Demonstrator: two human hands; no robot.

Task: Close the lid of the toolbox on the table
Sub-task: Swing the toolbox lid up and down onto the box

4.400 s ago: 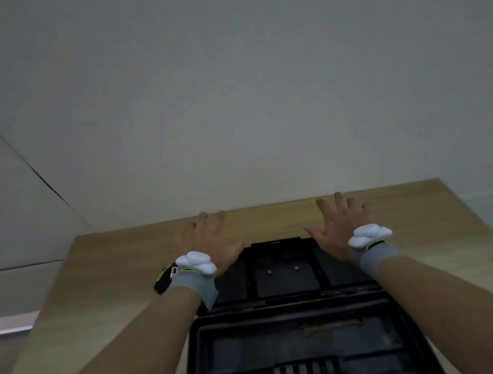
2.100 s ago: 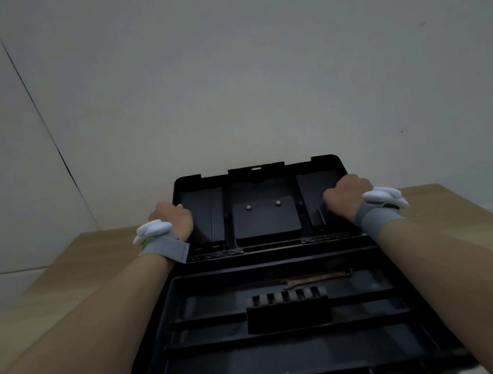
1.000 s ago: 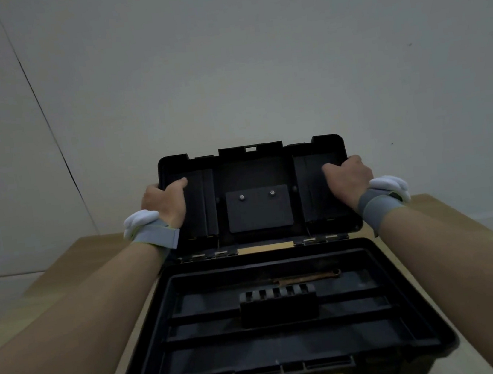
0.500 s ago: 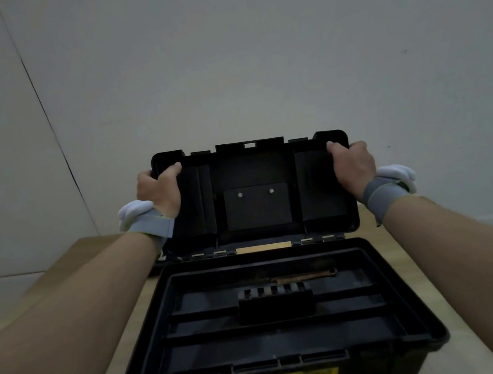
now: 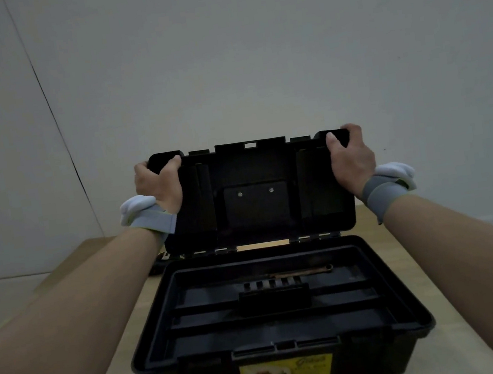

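The left hand (image 5: 159, 179) is closed on the left top corner of the black plastic toolbox lid (image 5: 255, 192), thumb hooked over the inner face and fingers wrapped behind the rim. That lid stands close to upright on its hinges, its ribbed underside facing the person, its long axis running side to side above the rear edge of the black plastic toolbox body (image 5: 280, 323). The body sits open on the pale wooden surface (image 5: 125, 344), directly below and nearer the person than the lid's free edge, with a rusty wrench (image 5: 300, 272) lying in its tray toward the hinge side. The right hand (image 5: 351, 157) makes the matching grip, clamped on the lid's right top corner. Both hands sit level and equally far from the hinge line, so the closing swing should be forward and down toward the body's front rim.
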